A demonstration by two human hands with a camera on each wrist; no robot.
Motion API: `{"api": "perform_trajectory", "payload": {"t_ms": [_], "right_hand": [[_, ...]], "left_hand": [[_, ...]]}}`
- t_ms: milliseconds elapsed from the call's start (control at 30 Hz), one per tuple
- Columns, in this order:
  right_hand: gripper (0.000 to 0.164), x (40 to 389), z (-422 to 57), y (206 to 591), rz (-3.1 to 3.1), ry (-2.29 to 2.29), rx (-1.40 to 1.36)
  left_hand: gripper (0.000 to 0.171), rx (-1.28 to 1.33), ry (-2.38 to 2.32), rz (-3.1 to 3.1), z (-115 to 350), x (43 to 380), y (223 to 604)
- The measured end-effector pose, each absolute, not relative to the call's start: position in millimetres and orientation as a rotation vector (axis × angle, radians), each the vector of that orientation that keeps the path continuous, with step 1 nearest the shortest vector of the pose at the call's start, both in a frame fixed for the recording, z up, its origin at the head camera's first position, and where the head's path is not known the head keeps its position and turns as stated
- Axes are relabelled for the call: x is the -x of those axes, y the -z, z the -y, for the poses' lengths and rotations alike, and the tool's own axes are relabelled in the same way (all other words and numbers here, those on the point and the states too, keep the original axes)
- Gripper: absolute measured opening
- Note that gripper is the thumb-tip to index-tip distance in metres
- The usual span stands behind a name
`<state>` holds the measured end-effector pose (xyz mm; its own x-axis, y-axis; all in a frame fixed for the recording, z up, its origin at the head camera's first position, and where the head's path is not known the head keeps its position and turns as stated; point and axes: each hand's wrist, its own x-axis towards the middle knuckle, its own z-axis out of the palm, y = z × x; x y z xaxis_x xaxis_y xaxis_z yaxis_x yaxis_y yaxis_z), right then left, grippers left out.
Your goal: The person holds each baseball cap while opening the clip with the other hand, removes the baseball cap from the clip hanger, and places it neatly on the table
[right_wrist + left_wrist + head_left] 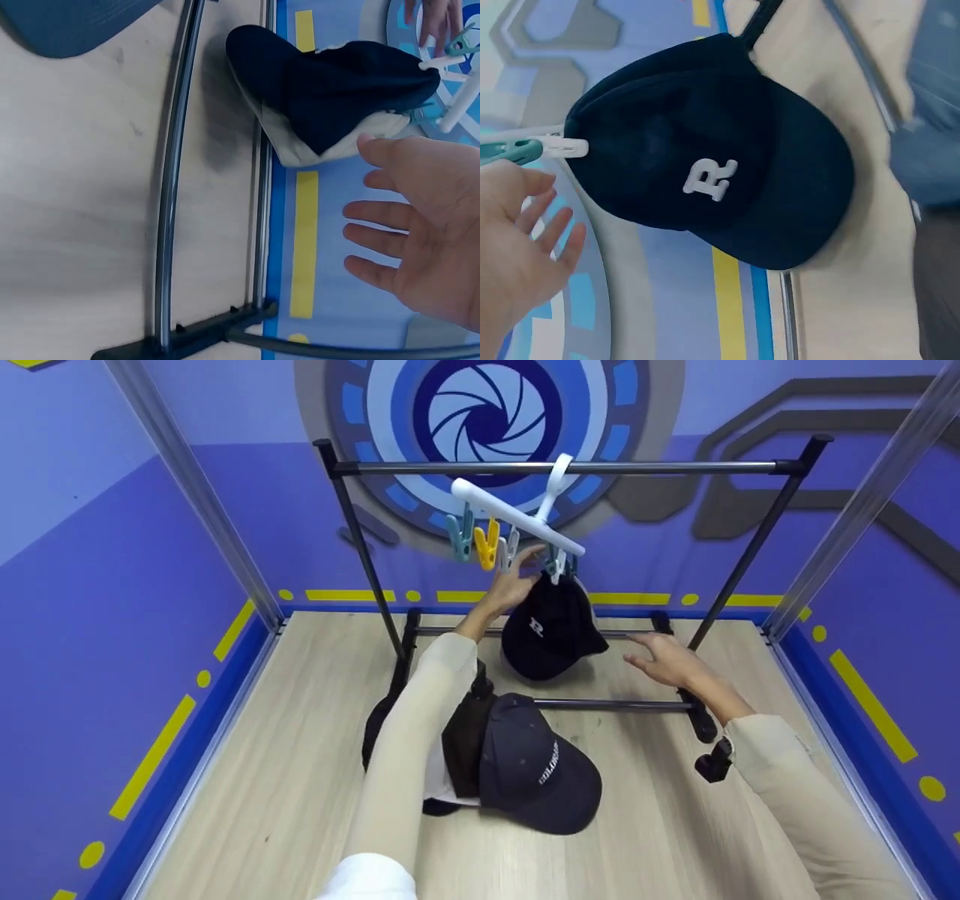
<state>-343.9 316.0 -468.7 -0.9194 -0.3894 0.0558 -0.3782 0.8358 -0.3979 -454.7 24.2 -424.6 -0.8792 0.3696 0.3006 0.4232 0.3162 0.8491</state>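
In the head view, the R cap (551, 622) hangs by clips (559, 566) beneath the white hanger (517, 516), hooked on the rack (675, 469) at 12 o'clock from it. A light cap (296, 146) hangs right against it. The left hand (514, 585), at 11 o'clock from the R cap, lies beside the clips, fingers loosely extended; the right hand (667, 660), at 3 o'clock, spreads its fingers, holding nothing. The grey cap (532, 772) rests on the tabletop (675, 840) at 6 o'clock.
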Motion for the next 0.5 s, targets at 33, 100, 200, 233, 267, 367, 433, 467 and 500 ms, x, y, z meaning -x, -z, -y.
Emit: {"api": "perform_trajectory", "payload": {"t_ms": [33,100,200,233,267,367,433,467,500], "right_hand": [[0.050,345.3,-313.8,469.7,-2.997,0.657,0.625],[0.049,348.4,-308.7,470.5,-3.017,0.694,0.634],[0.049,355.1,-299.7,469.3,-3.031,0.745,0.611],[0.050,357.9,-296.1,468.8,-3.031,0.762,0.602],[0.051,360.8,-292.3,468.1,-3.038,0.782,0.599],[0.051,369.3,-279.4,466.0,-3.077,0.861,0.582],[0.051,375.0,-269.6,464.1,-3.114,0.936,0.579],[0.051,377.7,-264.6,462.8,-3.129,0.977,0.578],[0.051,380.3,-259.4,461.3,-3.142,1.019,0.577]], "left_hand": [[0.052,0.799,1.721,2.472,-26.7,456.6,423.7],[0.056,0.873,1.823,2.436,-32.2,459.4,422.1],[0.054,0.909,1.876,2.405,-39.8,462.6,421.8],[0.052,0.908,1.884,2.393,-41.4,462.9,422.6],[0.049,0.904,1.893,2.380,-42.7,463.1,423.4],[0.040,0.887,1.977,2.321,-45.1,462.8,425.4],[0.032,0.865,2.038,2.295,-45.9,462.9,425.1],[0.029,0.848,2.064,2.293,-46.3,463.1,424.1],[0.026,0.830,2.080,2.295,-46.7,463.4,423.1]]}}
